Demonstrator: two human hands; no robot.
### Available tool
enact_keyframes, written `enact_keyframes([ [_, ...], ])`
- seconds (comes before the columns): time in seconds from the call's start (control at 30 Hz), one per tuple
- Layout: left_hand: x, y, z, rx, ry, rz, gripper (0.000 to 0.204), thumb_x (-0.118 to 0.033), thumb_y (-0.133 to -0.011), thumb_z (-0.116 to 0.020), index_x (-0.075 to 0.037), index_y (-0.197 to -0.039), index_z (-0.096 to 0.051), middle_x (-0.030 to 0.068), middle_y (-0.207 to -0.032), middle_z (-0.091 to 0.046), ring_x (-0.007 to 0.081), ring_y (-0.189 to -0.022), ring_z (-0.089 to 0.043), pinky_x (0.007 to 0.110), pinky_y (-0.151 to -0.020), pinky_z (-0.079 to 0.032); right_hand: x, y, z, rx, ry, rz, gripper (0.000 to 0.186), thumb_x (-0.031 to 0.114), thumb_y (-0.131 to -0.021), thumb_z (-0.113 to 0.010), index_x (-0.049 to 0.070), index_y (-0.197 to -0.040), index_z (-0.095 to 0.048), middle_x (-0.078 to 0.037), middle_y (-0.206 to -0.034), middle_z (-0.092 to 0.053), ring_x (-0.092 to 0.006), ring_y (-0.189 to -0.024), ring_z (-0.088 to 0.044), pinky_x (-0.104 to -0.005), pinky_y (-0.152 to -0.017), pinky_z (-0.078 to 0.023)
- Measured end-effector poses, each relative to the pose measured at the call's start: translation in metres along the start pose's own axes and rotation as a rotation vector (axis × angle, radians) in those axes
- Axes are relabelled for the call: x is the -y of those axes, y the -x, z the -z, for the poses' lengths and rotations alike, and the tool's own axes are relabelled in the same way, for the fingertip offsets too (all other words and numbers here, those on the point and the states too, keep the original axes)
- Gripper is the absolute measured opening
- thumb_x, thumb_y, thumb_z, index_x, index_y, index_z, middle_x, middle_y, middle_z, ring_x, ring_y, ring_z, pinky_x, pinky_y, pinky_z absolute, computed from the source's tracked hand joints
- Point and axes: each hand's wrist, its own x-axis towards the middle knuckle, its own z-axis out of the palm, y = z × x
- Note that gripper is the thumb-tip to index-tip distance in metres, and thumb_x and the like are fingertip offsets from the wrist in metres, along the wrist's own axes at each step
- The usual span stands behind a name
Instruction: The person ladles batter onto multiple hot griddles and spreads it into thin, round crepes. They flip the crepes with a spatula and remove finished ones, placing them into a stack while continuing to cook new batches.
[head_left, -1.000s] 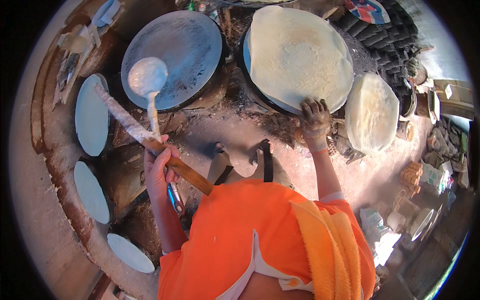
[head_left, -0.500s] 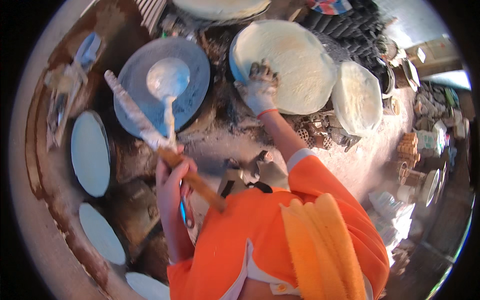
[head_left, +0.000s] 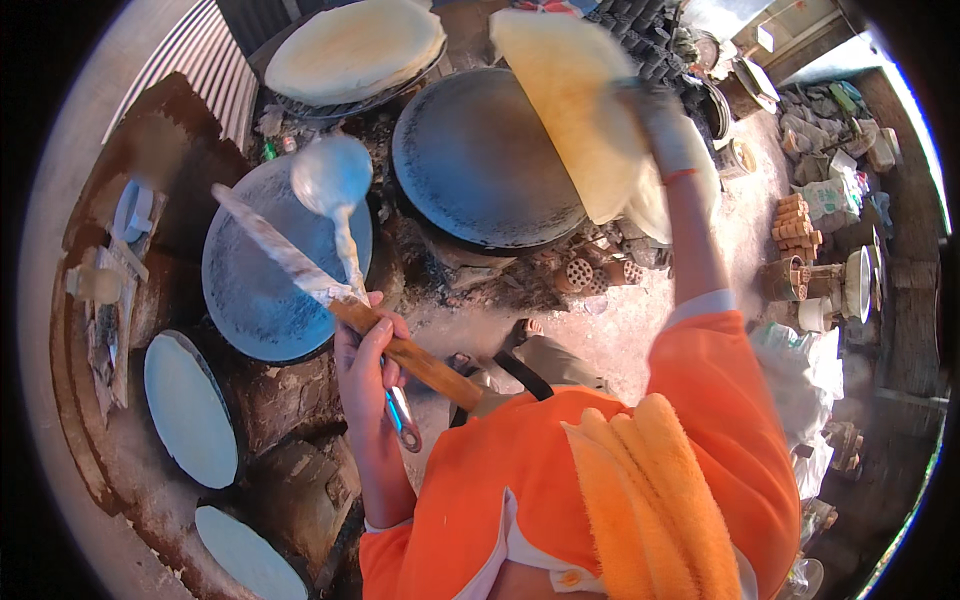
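Head view: a thin, pale flatbread (head_left: 580, 110) is held aloft over the bare dark griddle (head_left: 485, 155), gripped at its edge by the right hand (head_left: 655, 110); limp and easily torn, it seems best taken at the rim. A ladle (head_left: 332, 175) and wooden stick (head_left: 330, 295) are clenched in the left hand (head_left: 365, 355).
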Motion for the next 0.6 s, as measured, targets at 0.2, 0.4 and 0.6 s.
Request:
enact_keyframes([
  [0.2,0.030,-0.009,-0.014,0.029,-0.045,0.070,0.033,-0.008,-0.082,-0.049,-0.005,-0.114,-0.042,0.0054,-0.075,-0.055,0.0029,-0.036,-0.034,0.018,-0.032,-0.028,-0.037,0.036,0.191,-0.156,-0.376,-0.324,0.034,0.024,-0.083,-0.058,0.000,-0.107,-0.055,-0.006,-0.087,-0.061,-0.0133,-0.070,-0.058,-0.0235,-0.063,-0.048],
  [0.4,0.054,0.001,-0.068,-0.130,-0.103,0.072,0.034,-0.008,-0.082,-0.048,-0.005,-0.115,-0.044,0.0052,-0.075,-0.054,0.0021,-0.036,-0.033,0.017,-0.032,-0.028,-0.289,0.083,0.246,-0.419,-0.630,-0.715,0.037,0.025,-0.083,-0.058,0.001,-0.110,-0.054,-0.007,-0.097,-0.061,-0.0195,-0.081,-0.059,-0.0316,-0.072,-0.049],
  [0.6,0.018,-0.012,-0.133,-0.067,-0.221,0.073,0.038,-0.007,-0.080,-0.047,-0.001,-0.117,-0.043,0.0040,-0.068,-0.048,0.0026,-0.034,-0.031,0.017,-0.032,-0.030,-0.298,0.093,0.266,-0.181,-0.004,-0.995,0.038,0.037,-0.079,-0.062,0.002,-0.095,-0.059,-0.010,-0.080,-0.063,-0.0204,-0.073,-0.059,-0.0298,-0.065,-0.048],
])
